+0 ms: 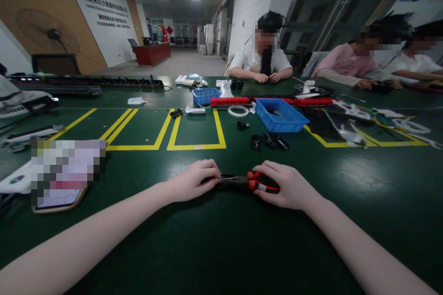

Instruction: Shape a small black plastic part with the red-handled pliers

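My right hand [285, 185] is wrapped round the red-and-black handles of a pair of needle-nose pliers [238, 179]. The jaws point left and reach the fingertips of my left hand [199, 179]. Those fingers are pinched together at the jaw tips on a small dark piece, whose kind I cannot make out. Both hands are just above the green table [221, 249], near its middle. Beyond the pliers lie several small black parts [270, 141] and a black cone-shaped piece [242, 125].
A blue bin [282, 117] and a smaller blue bin [206, 96] stand behind, beside red strips [230, 101]. A phone [65, 179] is at the left. Cables and a clear bag [349, 133] lie at the right. Across the table sits a person [261, 59]; others work at the right.
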Motion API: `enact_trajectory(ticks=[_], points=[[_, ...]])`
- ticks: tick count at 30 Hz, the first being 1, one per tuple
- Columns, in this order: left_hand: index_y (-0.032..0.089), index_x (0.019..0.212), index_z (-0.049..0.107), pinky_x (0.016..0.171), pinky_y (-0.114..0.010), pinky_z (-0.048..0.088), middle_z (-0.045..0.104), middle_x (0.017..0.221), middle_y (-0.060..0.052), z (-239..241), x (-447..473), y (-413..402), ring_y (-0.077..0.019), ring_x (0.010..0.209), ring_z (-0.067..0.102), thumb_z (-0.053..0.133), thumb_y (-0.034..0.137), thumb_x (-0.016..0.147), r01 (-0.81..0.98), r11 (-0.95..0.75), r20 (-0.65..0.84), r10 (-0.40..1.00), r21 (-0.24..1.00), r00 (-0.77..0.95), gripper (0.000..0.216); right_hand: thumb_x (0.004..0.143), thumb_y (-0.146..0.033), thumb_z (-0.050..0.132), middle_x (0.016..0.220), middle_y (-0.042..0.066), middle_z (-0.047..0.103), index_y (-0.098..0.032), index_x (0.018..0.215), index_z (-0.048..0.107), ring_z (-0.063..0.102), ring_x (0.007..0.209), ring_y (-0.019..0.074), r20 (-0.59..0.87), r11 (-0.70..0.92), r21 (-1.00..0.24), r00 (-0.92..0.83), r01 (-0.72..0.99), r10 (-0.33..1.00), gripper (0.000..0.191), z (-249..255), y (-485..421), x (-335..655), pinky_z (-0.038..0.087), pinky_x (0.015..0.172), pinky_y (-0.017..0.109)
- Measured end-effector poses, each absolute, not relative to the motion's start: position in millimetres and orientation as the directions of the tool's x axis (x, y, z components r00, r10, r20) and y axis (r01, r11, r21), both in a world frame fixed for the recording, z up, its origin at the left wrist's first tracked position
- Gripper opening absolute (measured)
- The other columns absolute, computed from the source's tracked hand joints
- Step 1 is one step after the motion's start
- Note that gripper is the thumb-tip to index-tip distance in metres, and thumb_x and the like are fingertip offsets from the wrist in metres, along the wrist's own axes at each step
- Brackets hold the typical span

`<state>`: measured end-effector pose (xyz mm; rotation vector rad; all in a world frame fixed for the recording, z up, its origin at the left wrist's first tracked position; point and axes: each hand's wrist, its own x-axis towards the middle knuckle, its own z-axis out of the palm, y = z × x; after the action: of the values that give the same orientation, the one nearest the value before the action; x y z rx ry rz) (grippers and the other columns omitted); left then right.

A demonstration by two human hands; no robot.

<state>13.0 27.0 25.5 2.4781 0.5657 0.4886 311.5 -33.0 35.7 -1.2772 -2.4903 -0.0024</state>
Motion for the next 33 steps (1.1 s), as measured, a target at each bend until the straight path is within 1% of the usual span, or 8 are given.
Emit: enact_trajectory(ticks=[4, 6, 11, 15, 20, 25, 28, 33], points=[[0.017, 0.102, 0.065, 0.087, -0.033, 0.05, 0.059, 0.106, -0.006, 27.8, 12.8, 26.5, -0.0181, 0.096, 0.059, 0.052, 0.021, 0.097, 0.279, -0.744, 0.214, 0.491, 0.607, 0.844, 0.015, 0.08, -0.04, 0.066, 0.101, 0.009, 0.069, -0.017, 0.113, 0.063, 0.068, 0.085, 0.0215, 0.323, 0.608, -0.128, -0.547, 0.783, 0.772, 0.04, 34.5, -32.2, 311.6, 0.055, 0.073, 0.034], [0.017, 0.101, 0.065, 0.087, -0.033, 0.051, 0.059, 0.107, -0.006, 29.3, 12.3, 26.5, -0.0182, 0.097, 0.059, 0.053, 0.022, 0.097, 0.277, -0.722, 0.198, 0.498, 0.634, 0.844, 0.015, 0.08, -0.04, 0.067, 0.102, 0.01, 0.069, -0.017, 0.114, 0.063, 0.068, 0.086, 0.0221, 0.357, 0.623, -0.101, -0.557, 0.775, 0.75, 0.041, 33.3, -31.1, 312.4, 0.055, 0.074, 0.035], [0.016, 0.098, 0.067, 0.089, -0.033, 0.05, 0.06, 0.109, -0.007, 31.5, 11.6, 25.6, -0.0192, 0.099, 0.06, 0.055, 0.024, 0.095, 0.277, -0.682, 0.178, 0.517, 0.677, 0.838, 0.014, 0.08, -0.04, 0.068, 0.103, 0.012, 0.069, -0.017, 0.116, 0.062, 0.068, 0.089, 0.0239, 0.522, 0.668, 0.007, -0.573, 0.744, 0.632, 0.043, 32.1, -28.6, 318.0, 0.056, 0.076, 0.038], [0.016, 0.096, 0.067, 0.091, -0.034, 0.05, 0.06, 0.109, -0.007, 32.0, 11.6, 24.2, -0.0195, 0.1, 0.059, 0.056, 0.023, 0.095, 0.28, -0.663, 0.169, 0.529, 0.694, 0.832, 0.014, 0.081, -0.038, 0.068, 0.104, 0.011, 0.069, -0.017, 0.119, 0.06, 0.067, 0.09, 0.0233, 0.6, 0.665, 0.018, -0.54, 0.747, 0.591, 0.044, 33.9, -29.2, 321.3, 0.056, 0.075, 0.037], [0.017, 0.096, 0.068, 0.093, -0.035, 0.051, 0.06, 0.112, -0.007, 33.8, 10.5, 21.7, -0.0195, 0.102, 0.059, 0.056, 0.025, 0.095, 0.308, -0.626, 0.133, 0.556, 0.717, 0.82, 0.014, 0.081, -0.039, 0.067, 0.102, 0.012, 0.069, -0.015, 0.118, 0.061, 0.066, 0.088, 0.0237, 0.589, 0.664, 0.069, -0.568, 0.744, 0.575, 0.044, 35.9, -31.9, 316.6, 0.054, 0.073, 0.038], [0.017, 0.092, 0.067, 0.091, -0.035, 0.05, 0.06, 0.11, -0.006, 38.7, 9.8, 12.1, -0.0196, 0.1, 0.059, 0.057, 0.024, 0.094, 0.348, -0.612, 0.109, 0.584, 0.71, 0.805, 0.013, 0.082, -0.038, 0.065, 0.104, 0.013, 0.068, -0.017, 0.116, 0.062, 0.063, 0.091, 0.0261, 0.563, 0.634, 0.108, -0.573, 0.766, 0.596, 0.041, 35.0, -35.7, 304.7, 0.05, 0.081, 0.043], [0.017, 0.091, 0.067, 0.093, -0.037, 0.048, 0.061, 0.109, -0.006, 37.3, 10.2, 3.6, -0.0205, 0.102, 0.058, 0.058, 0.023, 0.093, 0.366, -0.613, 0.134, 0.617, 0.7, 0.776, 0.011, 0.082, -0.033, 0.064, 0.106, 0.012, 0.067, -0.018, 0.116, 0.06, 0.061, 0.093, 0.0259, 0.548, 0.62, 0.121, -0.573, 0.775, 0.609, 0.038, 32.7, -38.6, 296.2, 0.047, 0.085, 0.043], [0.018, 0.09, 0.068, 0.093, -0.037, 0.047, 0.061, 0.108, -0.006, 30.9, 9.7, -5.2, -0.021, 0.101, 0.058, 0.059, 0.023, 0.091, 0.392, -0.628, 0.176, 0.65, 0.672, 0.74, 0.011, 0.081, -0.028, 0.063, 0.106, 0.012, 0.066, -0.017, 0.115, 0.058, 0.06, 0.094, 0.0267, 0.544, 0.608, 0.184, -0.595, 0.772, 0.591, 0.037, 30.5, -41.9, 284.1, 0.044, 0.088, 0.043]])
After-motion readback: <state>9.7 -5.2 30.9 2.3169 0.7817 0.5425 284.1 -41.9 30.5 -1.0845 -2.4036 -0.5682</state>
